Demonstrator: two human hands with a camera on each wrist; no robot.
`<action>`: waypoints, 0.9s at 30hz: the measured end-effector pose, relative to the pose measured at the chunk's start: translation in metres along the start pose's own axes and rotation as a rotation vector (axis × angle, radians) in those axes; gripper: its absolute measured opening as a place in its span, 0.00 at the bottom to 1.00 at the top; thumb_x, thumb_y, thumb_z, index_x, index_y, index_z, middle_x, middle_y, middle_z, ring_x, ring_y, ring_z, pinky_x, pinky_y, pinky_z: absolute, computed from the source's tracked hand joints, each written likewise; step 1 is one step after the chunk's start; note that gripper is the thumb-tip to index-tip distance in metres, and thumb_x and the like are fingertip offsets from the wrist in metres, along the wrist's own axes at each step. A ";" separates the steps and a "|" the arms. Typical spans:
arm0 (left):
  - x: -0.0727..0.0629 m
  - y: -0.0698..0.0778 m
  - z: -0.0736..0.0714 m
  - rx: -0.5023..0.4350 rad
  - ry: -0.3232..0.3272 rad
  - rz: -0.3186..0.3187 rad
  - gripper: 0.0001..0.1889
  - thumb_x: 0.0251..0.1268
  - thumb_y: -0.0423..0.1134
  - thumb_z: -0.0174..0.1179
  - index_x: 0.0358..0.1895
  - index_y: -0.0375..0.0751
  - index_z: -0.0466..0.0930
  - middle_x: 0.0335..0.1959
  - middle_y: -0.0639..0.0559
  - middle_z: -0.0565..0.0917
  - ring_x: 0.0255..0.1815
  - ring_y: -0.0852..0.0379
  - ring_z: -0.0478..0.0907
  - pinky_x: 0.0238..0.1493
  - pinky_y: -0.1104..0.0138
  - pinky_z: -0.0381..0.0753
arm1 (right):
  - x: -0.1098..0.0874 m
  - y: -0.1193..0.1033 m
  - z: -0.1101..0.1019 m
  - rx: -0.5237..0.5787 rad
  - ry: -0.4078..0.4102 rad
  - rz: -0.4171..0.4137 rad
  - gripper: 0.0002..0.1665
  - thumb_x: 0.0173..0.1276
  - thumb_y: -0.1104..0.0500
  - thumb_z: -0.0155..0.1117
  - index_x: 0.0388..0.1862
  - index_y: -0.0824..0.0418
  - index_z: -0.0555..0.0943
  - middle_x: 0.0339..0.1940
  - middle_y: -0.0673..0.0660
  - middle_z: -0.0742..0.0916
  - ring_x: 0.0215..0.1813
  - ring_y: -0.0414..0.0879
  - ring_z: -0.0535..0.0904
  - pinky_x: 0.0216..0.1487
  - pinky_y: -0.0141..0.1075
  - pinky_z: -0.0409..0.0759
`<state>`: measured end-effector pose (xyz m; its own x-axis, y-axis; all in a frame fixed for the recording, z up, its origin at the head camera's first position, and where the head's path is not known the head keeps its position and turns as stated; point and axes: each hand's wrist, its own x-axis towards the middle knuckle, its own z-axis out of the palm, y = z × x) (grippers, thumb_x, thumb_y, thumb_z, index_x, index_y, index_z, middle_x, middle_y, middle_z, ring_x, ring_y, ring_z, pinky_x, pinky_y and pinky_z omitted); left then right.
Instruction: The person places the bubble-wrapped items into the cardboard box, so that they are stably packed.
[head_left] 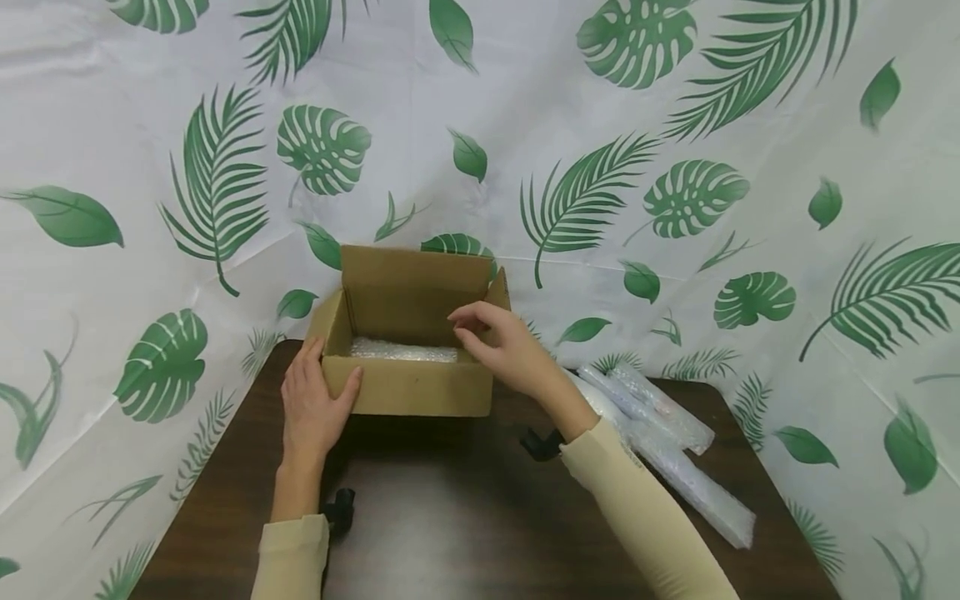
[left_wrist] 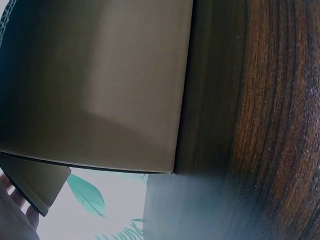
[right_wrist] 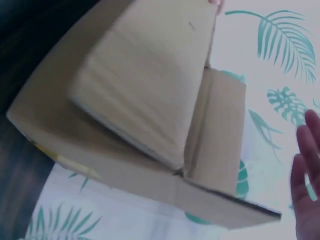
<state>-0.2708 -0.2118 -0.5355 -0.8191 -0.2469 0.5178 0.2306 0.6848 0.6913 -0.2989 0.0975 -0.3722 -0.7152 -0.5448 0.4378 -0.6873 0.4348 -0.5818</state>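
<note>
An opened cardboard box stands near the far edge of the table, its back flap raised. My left hand grips the box's left front corner, thumb on the front wall. In the left wrist view, fingers show behind the edge of a side flap. Over the right rim hovers my right hand, its fingers loosely bent with nothing visible between them. The right wrist view shows that hand apart from the cardboard. Inside the box lies a bubble-wrapped item, partly hidden by the front wall.
Several bubble-wrapped packages lie in an overlapping pile at the table's right side, by my right forearm. The dark wooden table extends in front of the box. A white cloth with green leaves hangs behind it.
</note>
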 end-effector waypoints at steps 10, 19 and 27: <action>-0.015 -0.001 0.002 -0.029 0.027 -0.013 0.43 0.72 0.55 0.66 0.82 0.38 0.61 0.81 0.34 0.66 0.80 0.30 0.61 0.76 0.32 0.58 | -0.066 0.015 -0.008 0.003 0.264 -0.032 0.10 0.79 0.65 0.66 0.54 0.58 0.88 0.45 0.51 0.91 0.47 0.41 0.84 0.51 0.39 0.84; -0.011 -0.002 0.003 -0.022 0.023 0.000 0.43 0.72 0.55 0.66 0.83 0.39 0.60 0.81 0.34 0.65 0.79 0.30 0.61 0.77 0.32 0.57 | -0.127 0.065 -0.007 -0.003 0.292 0.235 0.13 0.78 0.60 0.69 0.59 0.54 0.86 0.50 0.54 0.91 0.50 0.47 0.86 0.52 0.42 0.84; -0.002 -0.001 0.002 -0.010 -0.002 -0.003 0.44 0.72 0.55 0.65 0.83 0.39 0.59 0.82 0.35 0.65 0.80 0.31 0.61 0.79 0.34 0.57 | -0.163 0.132 -0.019 -0.275 0.140 0.568 0.34 0.75 0.54 0.70 0.77 0.59 0.75 0.76 0.66 0.80 0.77 0.68 0.73 0.73 0.72 0.65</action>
<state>-0.2709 -0.2108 -0.5384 -0.8206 -0.2478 0.5150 0.2334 0.6772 0.6978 -0.2755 0.2571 -0.5067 -0.9740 -0.0853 0.2098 -0.1913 0.8059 -0.5602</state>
